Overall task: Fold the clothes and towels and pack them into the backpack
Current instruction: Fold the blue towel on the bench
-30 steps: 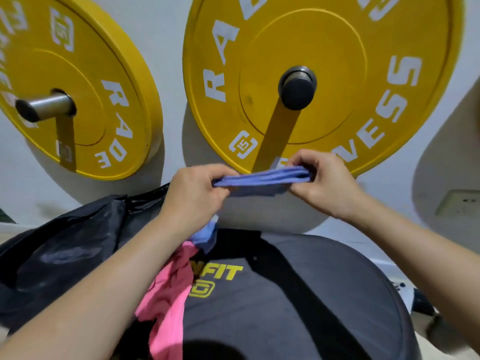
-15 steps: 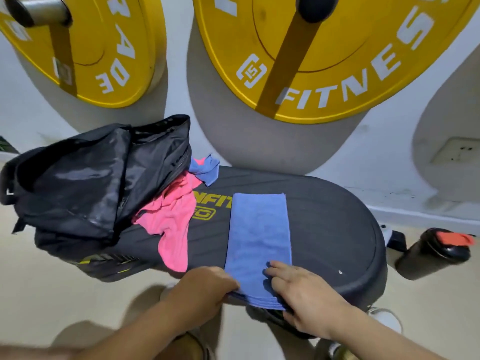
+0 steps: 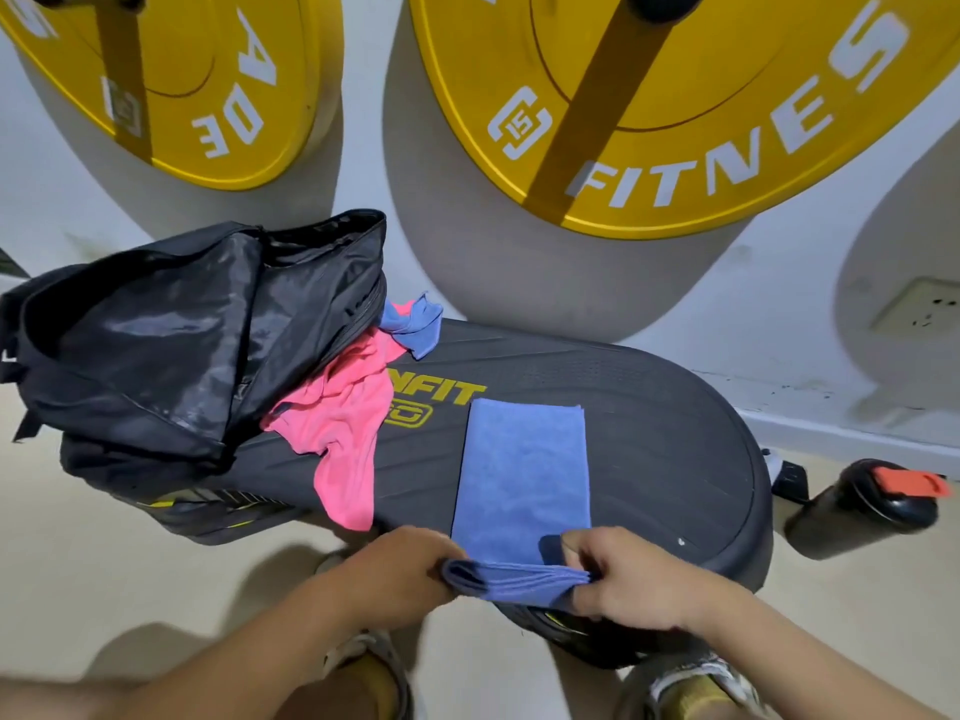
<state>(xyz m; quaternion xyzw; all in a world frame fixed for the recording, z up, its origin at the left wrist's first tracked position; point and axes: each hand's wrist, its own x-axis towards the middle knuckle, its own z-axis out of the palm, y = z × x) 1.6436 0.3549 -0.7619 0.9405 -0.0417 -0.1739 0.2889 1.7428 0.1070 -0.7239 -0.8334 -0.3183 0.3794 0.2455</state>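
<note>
A folded blue towel (image 3: 522, 470) lies lengthwise on the black oval platform (image 3: 675, 459). My left hand (image 3: 400, 574) grips the towel's near left corner and my right hand (image 3: 628, 584) pinches its near right corner, with the near edge lifted off the platform's front rim. An open black backpack (image 3: 171, 345) sits on the platform's left end. A crumpled pink cloth (image 3: 343, 433) spills from beside the backpack, and a second small blue cloth (image 3: 415, 324) lies bunched behind it.
Two yellow weight plates (image 3: 701, 111) hang on the white wall behind. A black bottle with a red cap (image 3: 867, 506) lies on the floor at the right. A wall socket (image 3: 919, 309) sits at the far right. My shoes show at the bottom.
The towel was held up in the air between both hands, then laid flat on the platform. Now both hands have taken its near corners and lifted the near edge.
</note>
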